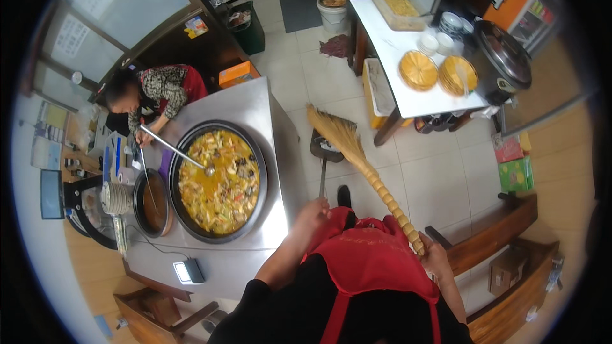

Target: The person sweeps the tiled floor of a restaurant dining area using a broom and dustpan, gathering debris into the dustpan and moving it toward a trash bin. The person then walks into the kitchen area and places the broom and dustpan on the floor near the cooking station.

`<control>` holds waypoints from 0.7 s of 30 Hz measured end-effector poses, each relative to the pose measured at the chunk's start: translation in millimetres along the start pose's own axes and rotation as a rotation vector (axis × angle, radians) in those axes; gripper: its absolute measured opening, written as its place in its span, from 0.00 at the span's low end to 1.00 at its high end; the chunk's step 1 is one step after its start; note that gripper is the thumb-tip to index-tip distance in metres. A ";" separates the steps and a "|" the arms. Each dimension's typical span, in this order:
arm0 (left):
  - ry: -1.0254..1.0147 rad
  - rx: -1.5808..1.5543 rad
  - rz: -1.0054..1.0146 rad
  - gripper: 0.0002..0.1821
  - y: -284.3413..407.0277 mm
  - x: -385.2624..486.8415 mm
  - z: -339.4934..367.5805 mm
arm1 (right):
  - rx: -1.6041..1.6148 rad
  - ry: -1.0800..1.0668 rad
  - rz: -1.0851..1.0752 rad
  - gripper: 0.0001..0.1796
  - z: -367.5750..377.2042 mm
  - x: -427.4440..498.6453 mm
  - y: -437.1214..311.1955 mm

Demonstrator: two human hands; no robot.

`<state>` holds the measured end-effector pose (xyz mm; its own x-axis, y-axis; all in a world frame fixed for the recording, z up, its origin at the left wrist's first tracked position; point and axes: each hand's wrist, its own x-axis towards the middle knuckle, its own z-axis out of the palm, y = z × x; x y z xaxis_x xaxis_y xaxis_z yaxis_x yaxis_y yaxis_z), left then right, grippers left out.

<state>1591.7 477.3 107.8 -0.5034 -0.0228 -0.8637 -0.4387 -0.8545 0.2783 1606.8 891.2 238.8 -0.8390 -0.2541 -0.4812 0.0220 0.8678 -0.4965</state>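
Observation:
In my right hand (434,254) I grip the bound handle end of a straw broom (377,181). Its bristles fan out up and to the left, partly covering a dark long-handled dustpan (322,148). Some pale litter lies in the pan. My left hand (314,212) is closed around the upper end of the dustpan handle (323,177), in front of my red apron (377,258). The pan is above or on the tiled floor (430,172); contact cannot be told. One dark shoe (344,196) shows below the pan.
Left, a steel counter (275,191) bears a large pot of stew (217,181) and a smaller pot (152,205). A person (162,88) leans over its far side. At right stand a white-topped table (382,52) and wooden benches (497,229). A bucket (333,19) stands ahead.

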 end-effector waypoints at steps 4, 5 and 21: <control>-0.035 0.007 0.053 0.09 88.1 22.9 55.8 | 0.265 0.002 -0.020 0.41 -16.7 94.3 -35.7; -0.033 0.017 0.061 0.09 111.0 31.6 68.9 | 0.293 -0.007 -0.029 0.40 -22.6 116.9 -44.2; -0.135 -0.274 0.205 0.03 446.8 130.8 277.7 | 0.120 -0.163 -0.205 0.39 -204.8 510.2 -240.0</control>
<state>1123.1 236.6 235.8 -0.6617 -0.1549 -0.7336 -0.1120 -0.9471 0.3009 1062.1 640.7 260.3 -0.7346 -0.4928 -0.4664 -0.0671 0.7368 -0.6728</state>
